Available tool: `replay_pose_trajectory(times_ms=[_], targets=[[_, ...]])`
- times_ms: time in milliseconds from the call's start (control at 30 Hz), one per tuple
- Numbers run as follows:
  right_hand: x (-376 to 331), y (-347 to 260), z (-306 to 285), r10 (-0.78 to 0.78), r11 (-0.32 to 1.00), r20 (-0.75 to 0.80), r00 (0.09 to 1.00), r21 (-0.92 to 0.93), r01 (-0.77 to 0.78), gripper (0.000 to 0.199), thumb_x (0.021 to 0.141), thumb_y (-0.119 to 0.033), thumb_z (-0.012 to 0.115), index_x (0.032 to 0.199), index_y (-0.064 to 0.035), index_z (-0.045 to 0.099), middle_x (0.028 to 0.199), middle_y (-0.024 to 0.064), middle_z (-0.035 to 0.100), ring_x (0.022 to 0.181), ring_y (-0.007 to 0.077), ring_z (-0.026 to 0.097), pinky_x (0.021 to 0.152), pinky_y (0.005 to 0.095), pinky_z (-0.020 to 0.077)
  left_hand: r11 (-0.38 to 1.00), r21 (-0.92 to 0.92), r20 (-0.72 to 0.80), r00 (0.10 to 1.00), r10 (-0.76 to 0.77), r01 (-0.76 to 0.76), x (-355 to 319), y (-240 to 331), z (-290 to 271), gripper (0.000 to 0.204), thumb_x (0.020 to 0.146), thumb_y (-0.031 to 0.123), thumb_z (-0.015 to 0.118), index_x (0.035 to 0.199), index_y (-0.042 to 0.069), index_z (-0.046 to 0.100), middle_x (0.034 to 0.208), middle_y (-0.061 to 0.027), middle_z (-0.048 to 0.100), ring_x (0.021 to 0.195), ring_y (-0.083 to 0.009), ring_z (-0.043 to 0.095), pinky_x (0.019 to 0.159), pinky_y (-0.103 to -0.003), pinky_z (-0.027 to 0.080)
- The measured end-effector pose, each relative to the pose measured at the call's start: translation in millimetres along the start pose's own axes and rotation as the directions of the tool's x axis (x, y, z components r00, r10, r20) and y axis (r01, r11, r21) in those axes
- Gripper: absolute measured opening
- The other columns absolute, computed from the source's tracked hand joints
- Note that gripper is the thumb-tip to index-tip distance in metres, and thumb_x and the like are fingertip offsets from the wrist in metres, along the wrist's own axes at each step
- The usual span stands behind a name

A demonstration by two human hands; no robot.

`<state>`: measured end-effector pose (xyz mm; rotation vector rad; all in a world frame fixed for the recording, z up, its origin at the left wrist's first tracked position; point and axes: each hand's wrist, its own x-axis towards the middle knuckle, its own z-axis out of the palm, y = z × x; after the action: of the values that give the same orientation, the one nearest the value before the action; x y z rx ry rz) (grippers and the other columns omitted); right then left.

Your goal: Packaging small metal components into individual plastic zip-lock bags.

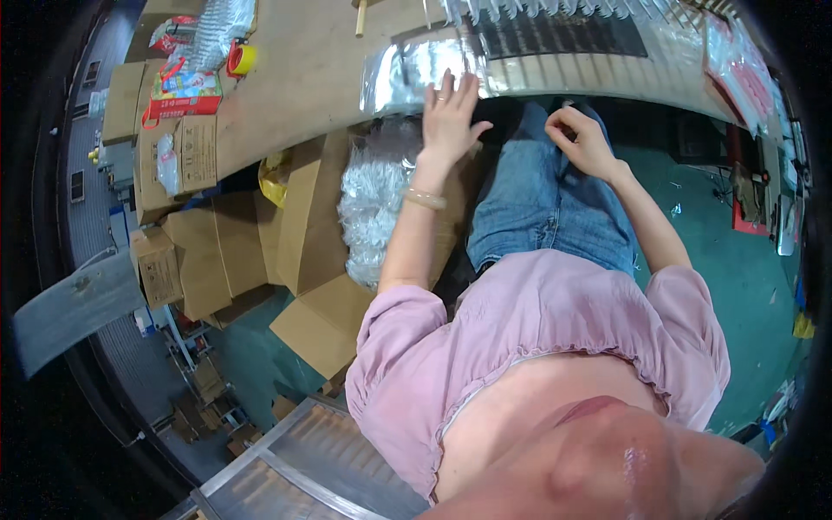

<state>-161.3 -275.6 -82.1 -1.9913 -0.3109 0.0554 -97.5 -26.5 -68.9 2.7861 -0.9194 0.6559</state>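
Note:
My left hand (pixel 449 121) lies with its fingers spread on a stack of clear plastic bags (pixel 390 80) at the near edge of the table (pixel 303 65). Over my lap, just off the table's edge, my right hand (pixel 582 140) is closed, thumb and forefinger meeting in a ring. Whether anything sits in that pinch is too small to make out. Beyond the hands, a row of clear plastic pieces with hooked ends (pixel 546 10) runs along a dark mat (pixel 568 43).
Left of my legs, an open cardboard box (pixel 308 217) holds many clear plastic packets (pixel 374 204). A yellow tape roll (pixel 242 59) and a red box (pixel 184 106) are at the far left. Pink bagged packs (pixel 741 74) lie on the table's right end.

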Motion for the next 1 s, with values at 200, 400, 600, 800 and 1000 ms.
replay_pose_trajectory(times_ms=[200, 400, 600, 800, 1000], targets=[[1.7, 34.7, -14.9, 0.334, 0.871, -0.104, 0.937, 0.414, -0.265, 0.016, 0.09, -0.017, 0.059, 0.092, -0.002, 0.063, 0.081, 0.0002, 0.06, 0.07, 0.0073, 0.052, 0.062, 0.0211, 0.0424, 0.916, -0.287, -0.262, 0.943, 0.206, -0.279, 18.1, 38.1, 41.7, 0.032, 0.072, 0.011, 0.067, 0.104, 0.013, 0.067, 0.109, -0.0023, 0.065, 0.108, -0.0263, 0.059, 0.087, -0.04, 0.049], [2.0, 36.5, -36.3, 0.483, 0.721, 0.022, 0.876, 0.557, -0.412, 0.017, 0.089, -0.02, 0.062, 0.093, -0.0047, 0.068, 0.079, -0.0013, 0.064, 0.065, 0.0032, 0.052, 0.056, 0.018, 0.0399, 0.818, -0.345, -0.283, 0.882, 0.377, -0.461, 28.9, 60.0, 36.6, 0.024, 0.071, 0.006, 0.064, 0.094, 0.012, 0.069, 0.103, -0.0005, 0.066, 0.102, -0.0235, 0.062, 0.081, -0.036, 0.051], [-0.9, 32.0, -39.2, 0.486, 0.746, 0.051, 0.872, 0.495, -0.445, 0.017, 0.087, -0.02, 0.064, 0.089, -0.004, 0.069, 0.074, -0.0012, 0.064, 0.062, 0.0039, 0.052, 0.053, 0.019, 0.0397, 0.8, -0.295, -0.275, 0.848, 0.453, -0.522, 33.7, 65.6, 31.6, 0.026, 0.07, 0.008, 0.065, 0.096, 0.011, 0.068, 0.102, -0.0006, 0.066, 0.101, -0.0249, 0.061, 0.082, -0.036, 0.051], [-6.2, 11.9, -45.0, 0.367, 0.853, -0.021, 0.93, 0.406, -0.328, 0.02, 0.088, -0.022, 0.064, 0.081, -0.0026, 0.067, 0.071, -0.0019, 0.061, 0.062, 0.0025, 0.05, 0.052, 0.0186, 0.0367, 0.788, -0.521, -0.22, 0.944, 0.246, -0.327, 35.5, 95.9, 13.3, 0.026, 0.073, 0.015, 0.073, 0.096, 0.004, 0.066, 0.095, -0.0067, 0.066, 0.092, -0.0227, 0.063, 0.077, -0.031, 0.051], [-7.0, -7.8, -61.0, 0.189, 0.94, -0.037, 0.981, 0.295, -0.17, 0.023, 0.09, -0.021, 0.061, 0.076, -0.0028, 0.06, 0.067, -0.0029, 0.056, 0.061, 0.003, 0.047, 0.054, 0.0183, 0.0364, 0.199, -0.834, 0.464, 0.85, -0.251, 0.514, 41.7, 132.2, 10.6, 0.03, 0.075, 0.022, 0.077, 0.095, 0.002, 0.066, 0.086, -0.0063, 0.067, 0.079, -0.0133, 0.062, 0.074, -0.023, 0.049]])
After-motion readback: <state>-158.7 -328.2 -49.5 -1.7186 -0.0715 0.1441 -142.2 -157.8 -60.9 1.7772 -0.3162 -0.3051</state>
